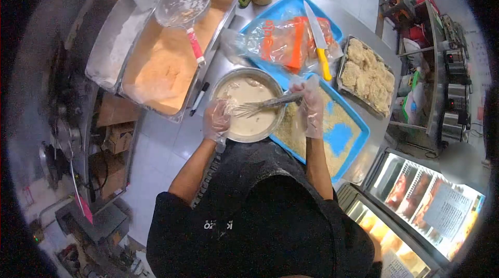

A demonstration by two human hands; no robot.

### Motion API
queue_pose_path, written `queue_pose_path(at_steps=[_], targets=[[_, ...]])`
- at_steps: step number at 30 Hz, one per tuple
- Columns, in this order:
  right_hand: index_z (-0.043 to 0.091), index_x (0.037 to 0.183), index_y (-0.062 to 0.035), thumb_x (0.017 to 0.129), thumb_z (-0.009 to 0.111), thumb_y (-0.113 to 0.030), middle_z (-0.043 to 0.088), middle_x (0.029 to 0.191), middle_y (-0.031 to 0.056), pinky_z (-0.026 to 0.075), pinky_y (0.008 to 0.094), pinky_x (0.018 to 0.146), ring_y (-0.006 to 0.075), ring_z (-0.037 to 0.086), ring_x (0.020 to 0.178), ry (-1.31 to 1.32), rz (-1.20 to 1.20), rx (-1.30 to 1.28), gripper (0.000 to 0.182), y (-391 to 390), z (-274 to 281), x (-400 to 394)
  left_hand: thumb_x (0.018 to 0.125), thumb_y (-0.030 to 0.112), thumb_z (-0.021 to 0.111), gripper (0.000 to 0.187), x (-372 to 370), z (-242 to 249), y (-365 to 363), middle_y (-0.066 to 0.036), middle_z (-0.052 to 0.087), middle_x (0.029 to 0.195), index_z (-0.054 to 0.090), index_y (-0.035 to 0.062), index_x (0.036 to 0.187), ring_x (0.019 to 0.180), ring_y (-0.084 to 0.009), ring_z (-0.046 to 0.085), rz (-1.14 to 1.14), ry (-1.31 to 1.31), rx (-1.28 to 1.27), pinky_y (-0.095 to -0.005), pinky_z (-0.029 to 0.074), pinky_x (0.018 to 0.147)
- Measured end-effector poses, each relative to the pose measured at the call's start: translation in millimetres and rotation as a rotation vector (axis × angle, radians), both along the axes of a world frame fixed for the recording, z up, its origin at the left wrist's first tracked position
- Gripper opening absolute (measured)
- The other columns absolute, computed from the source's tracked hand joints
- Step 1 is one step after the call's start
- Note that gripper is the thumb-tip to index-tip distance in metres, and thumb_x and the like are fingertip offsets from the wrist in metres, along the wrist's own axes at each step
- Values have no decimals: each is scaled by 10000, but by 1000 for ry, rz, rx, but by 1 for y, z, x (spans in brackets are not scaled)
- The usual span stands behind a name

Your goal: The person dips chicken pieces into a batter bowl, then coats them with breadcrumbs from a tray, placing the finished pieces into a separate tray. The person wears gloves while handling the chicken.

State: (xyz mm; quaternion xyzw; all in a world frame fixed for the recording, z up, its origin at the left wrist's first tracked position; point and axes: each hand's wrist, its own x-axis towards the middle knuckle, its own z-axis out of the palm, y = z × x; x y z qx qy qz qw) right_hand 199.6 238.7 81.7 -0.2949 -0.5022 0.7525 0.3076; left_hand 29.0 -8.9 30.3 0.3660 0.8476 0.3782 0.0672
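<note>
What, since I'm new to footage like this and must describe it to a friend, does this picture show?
There is no machine here: you are seeing a person's own two hands. The camera sits on their head and looks forward and down, so their dark shirt fills the bottom. Both hands wear clear plastic gloves. The right hand holds a whisk, its wires in pale liquid. The left hand is at the side of the bowl, perhaps steadying it. Around it are a blue tray with crumbs, crumb-coated pieces, a yellow-handled knife, and orange-tinted powder with a strainer above it.
</note>
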Motion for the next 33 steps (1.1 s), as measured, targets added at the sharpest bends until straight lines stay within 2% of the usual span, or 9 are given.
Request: queue_pose_path(at_steps=[5, 8, 10, 13, 21, 26, 28, 30, 33], targets=[[468, 1185, 23, 880, 567, -311, 569, 1076, 122, 433, 359, 901, 220, 558, 996, -33, 194, -44, 464, -21, -18, -31, 807, 141, 529, 280, 10, 0, 4, -170, 586, 1054, 564, 42, 1067, 960, -353, 555, 96, 135, 118, -408, 436, 856], [532, 1102, 19, 896, 554, -242, 602, 988, 93, 475, 337, 841, 192, 577, 943, -33, 280, -56, 333, -32, 12, -37, 844, 114, 466, 280, 2, 9, 8, -177, 589, 1051, 546, 41, 1102, 963, -344, 559, 29, -250, 271, -404, 444, 848], [551, 1070, 18, 899, 550, -216, 611, 964, 89, 501, 328, 798, 193, 594, 908, -102, 375, 56, 290, -21, 28, -25, 851, 111, 442, 308, 8, 10, 2, -169, 601, 1024, 527, 37, 1138, 949, -329, 568, 137, -182, 250, -382, 449, 838], [572, 1036, 35, 886, 563, -159, 617, 973, 123, 525, 347, 777, 210, 615, 878, -136, 183, 140, 246, -14, 37, -18, 853, 116, 411, 346, 11, 50, 6, -164, 604, 1015, 513, 71, 1180, 926, -315, 578, 135, -240, 230, -369, 456, 822], [587, 994, 48, 867, 586, -148, 618, 959, 139, 523, 363, 786, 245, 617, 894, -39, -14, 144, 234, -21, -27, -22, 870, 181, 405, 373, 11, 7, 2, -175, 586, 1044, 481, 66, 1216, 930, -324, 568, 230, -370, 269, -381, 450, 810], [611, 964, 4, 864, 594, -209, 625, 913, 104, 511, 315, 751, 194, 613, 845, -22, 37, 9, 236, -28, -37, -19, 911, 315, 410, 399, 9, 2, 12, 4, 563, 777, 535, 13, 1139, 591, -51, 440, 285, -551, 613, -211, 395, 553], [614, 956, -2, 861, 595, -216, 625, 911, 104, 510, 318, 754, 194, 613, 831, -14, 68, -20, 235, -34, -20, -18, 910, 320, 415, 394, 22, 72, 23, -25, 593, 806, 556, 10, 1108, 619, -73, 491, 280, -796, 832, -221, 429, 591], [613, 948, 0, 862, 593, -223, 625, 910, 107, 511, 329, 762, 201, 614, 831, -7, 88, -33, 240, -34, -18, -12, 853, 296, 515, 417, 20, 71, 16, -65, 588, 986, 512, 9, 1155, 796, -141, 548, 300, -762, 773, -268, 471, 649], [604, 945, 17, 867, 580, -224, 622, 912, 120, 516, 360, 783, 228, 620, 857, 17, 94, -44, 255, -24, -26, 2, 817, 303, 574, 417, -3, 42, 3, -89, 622, 965, 553, -7, 1094, 830, -197, 594, 240, -700, 715, -299, 485, 721]])
